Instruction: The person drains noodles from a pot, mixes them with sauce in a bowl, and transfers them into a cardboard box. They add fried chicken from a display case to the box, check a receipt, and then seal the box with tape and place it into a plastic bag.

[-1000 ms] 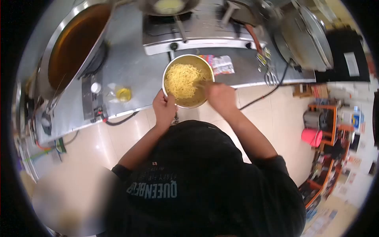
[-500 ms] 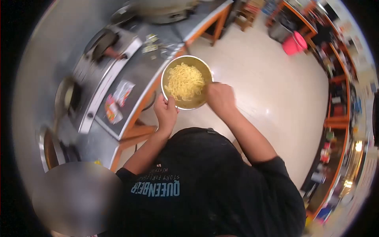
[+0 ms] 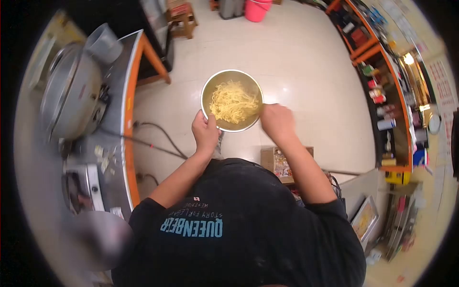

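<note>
1. Fisheye view, edges dark and warped. A blurred patch covers the lower left. Right hand [image 3: 277, 122] fingertips are hidden at the bowl [image 3: 232, 100] rim; whether they hold a tool there is unclear. Shelf goods at right are too small to read.
2. Bowl is metal, round, with yellow noodles [image 3: 233, 102] inside. It is held in the air over the floor [image 3: 311, 62], in front of the person's chest, clear of the counter [image 3: 114, 95].
3. Floor is pale glossy tile. Steel counter with orange edge runs along the left and carries a big lidded pot [image 3: 71, 95] and small clutter. Cables [image 3: 153, 138] trail from the counter across the floor.
4. Pink bucket [image 3: 258, 8] at top, cut off by the frame. Orange shelves [image 3: 387, 81] line the right side. Open box [image 3: 282, 162] on the floor just below the right forearm.
5. Left hand [image 3: 206, 131] grips the bowl's near-left rim, thumb over the edge, fingers beneath, closed on it.
6. Right hand is at the bowl's right rim, fingers curled; grip there cannot be told.
7. Both forearms reach forward from a dark shirt [image 3: 239, 225], elbows bent.
</note>
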`<act>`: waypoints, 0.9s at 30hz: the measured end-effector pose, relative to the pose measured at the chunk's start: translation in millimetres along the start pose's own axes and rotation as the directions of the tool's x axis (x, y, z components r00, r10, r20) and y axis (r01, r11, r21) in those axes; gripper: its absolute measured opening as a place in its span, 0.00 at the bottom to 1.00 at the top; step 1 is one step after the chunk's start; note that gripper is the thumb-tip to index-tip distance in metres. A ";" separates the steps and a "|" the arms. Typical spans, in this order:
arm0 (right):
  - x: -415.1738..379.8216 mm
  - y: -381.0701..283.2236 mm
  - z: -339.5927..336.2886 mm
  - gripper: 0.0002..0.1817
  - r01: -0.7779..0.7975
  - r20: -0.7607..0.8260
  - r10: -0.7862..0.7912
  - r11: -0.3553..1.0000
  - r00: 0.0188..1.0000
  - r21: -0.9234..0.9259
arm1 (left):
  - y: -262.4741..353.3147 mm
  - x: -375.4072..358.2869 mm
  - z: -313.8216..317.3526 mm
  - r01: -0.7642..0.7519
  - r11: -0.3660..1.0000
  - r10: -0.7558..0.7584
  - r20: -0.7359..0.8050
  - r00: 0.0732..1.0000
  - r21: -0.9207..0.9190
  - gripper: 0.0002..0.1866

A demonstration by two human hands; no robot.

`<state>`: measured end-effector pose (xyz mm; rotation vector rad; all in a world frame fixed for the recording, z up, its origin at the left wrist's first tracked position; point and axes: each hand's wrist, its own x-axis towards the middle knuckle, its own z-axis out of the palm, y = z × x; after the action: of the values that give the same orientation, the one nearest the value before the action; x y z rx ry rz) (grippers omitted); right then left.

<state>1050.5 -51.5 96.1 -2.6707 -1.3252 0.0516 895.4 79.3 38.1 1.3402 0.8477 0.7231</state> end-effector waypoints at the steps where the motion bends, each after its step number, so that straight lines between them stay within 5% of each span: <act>1: 15.3 9.4 7.7 0.14 -0.016 0.052 0.017 0.999 0.998 -0.031 | -4.2 19.7 17.5 -0.002 1.000 0.002 0.057 0.998 0.004 0.08; 5: 71.1 72.6 -0.8 0.13 -0.224 -0.153 0.283 0.921 0.947 0.319 | -17.4 111.4 87.7 0.027 0.999 -0.031 0.156 0.987 0.032 0.08; 6: 81.2 87.3 -25.9 0.12 -0.328 0.002 0.330 0.937 0.944 0.118 | -12.0 131.9 107.6 0.010 1.000 -0.014 0.193 0.981 0.022 0.08; 9: 142.3 110.8 10.8 0.14 -0.230 0.012 0.230 0.973 0.973 -0.004 | -13.0 191.3 153.7 -0.072 0.988 0.022 0.340 0.940 0.135 0.09; 10: 166.2 117.9 5.6 0.14 -0.281 -0.072 0.297 0.943 0.952 0.178 | -10.2 215.3 175.6 -0.130 0.976 0.051 0.391 0.919 0.177 0.09; 13: 179.4 178.5 -31.2 0.11 -0.510 -0.156 0.542 0.836 0.826 0.201 | -5.2 263.5 232.2 -0.090 0.974 -0.016 0.457 0.889 0.208 0.10; 14: 178.1 197.1 -38.6 0.11 -0.566 -0.069 0.573 0.818 0.816 0.104 | -1.0 273.8 253.8 -0.106 0.973 -0.008 0.489 0.872 0.204 0.10; 17: 218.1 237.5 -5.3 0.12 -0.575 -0.102 0.581 0.814 0.807 0.084 | 7.8 288.5 322.4 -0.136 0.970 -0.009 0.592 0.806 0.201 0.10; 21: 213.7 339.2 -44.2 0.14 -0.709 -0.115 0.759 0.643 0.641 0.291 | -3.3 318.0 425.7 -0.076 0.981 -0.059 0.645 0.762 0.180 0.08; 22: 212.2 368.4 -29.7 0.17 -0.738 -0.077 0.761 0.645 0.645 0.195 | -5.3 319.6 454.4 -0.037 0.986 -0.082 0.657 0.750 0.165 0.08; 27: 242.3 502.2 -49.9 0.14 -0.702 -0.173 0.764 0.641 0.621 0.311 | 6.9 316.9 609.6 -0.050 0.988 -0.067 0.692 0.719 0.148 0.08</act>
<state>1598.6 -164.2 75.8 -2.6871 -0.0454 -0.0963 1580.8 30.6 30.0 1.5908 0.2910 0.0915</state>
